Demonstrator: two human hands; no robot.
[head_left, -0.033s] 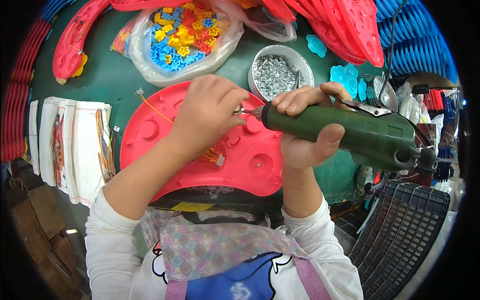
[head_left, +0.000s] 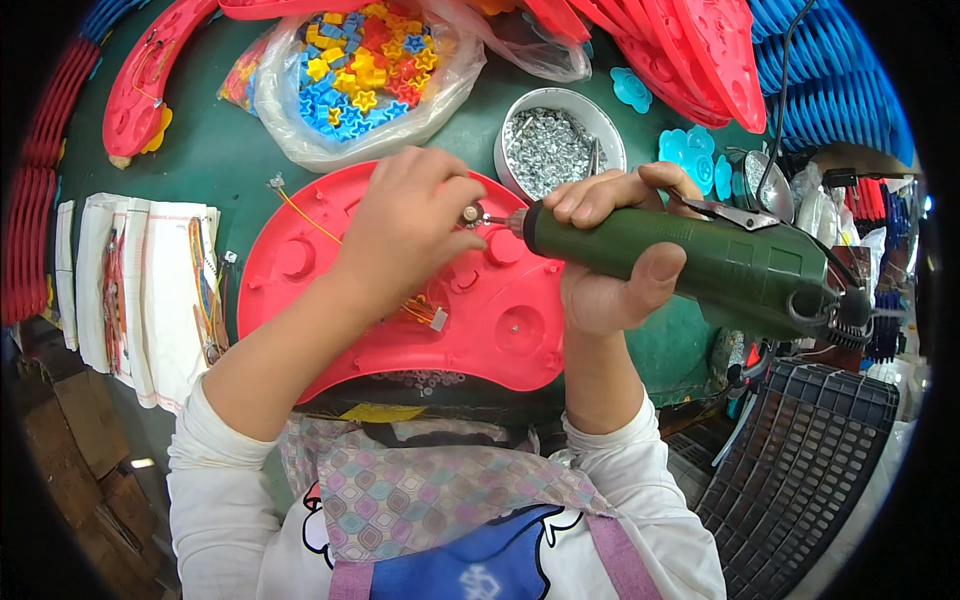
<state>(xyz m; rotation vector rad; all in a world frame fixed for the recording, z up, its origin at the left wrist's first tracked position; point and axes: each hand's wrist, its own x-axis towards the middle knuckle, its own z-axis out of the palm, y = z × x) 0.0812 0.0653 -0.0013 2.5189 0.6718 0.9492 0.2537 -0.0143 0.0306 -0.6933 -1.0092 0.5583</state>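
Observation:
My right hand is wrapped round a dark green electric screwdriver, which lies nearly level with its bit pointing left. The fingers of my left hand are closed on a small round metallic part at the tip of the bit. Whether a screw sits between bit and part is too small to tell. Below both hands lies a red curved plastic shell with round sockets and posts. Thin wires with a white connector rest in the shell, partly hidden by my left forearm. A yellow wire runs over its upper left edge.
Behind the shell stand a plastic bag of coloured star pieces and a white bowl of screws. White cloth with wires lies left. Red shells and blue parts are stacked at the far right, above a black crate.
My left fingers have shifted slightly, and the small round part shows more plainly between them. The shell sits a touch further left. My right hand and the screwdriver hardly differ.

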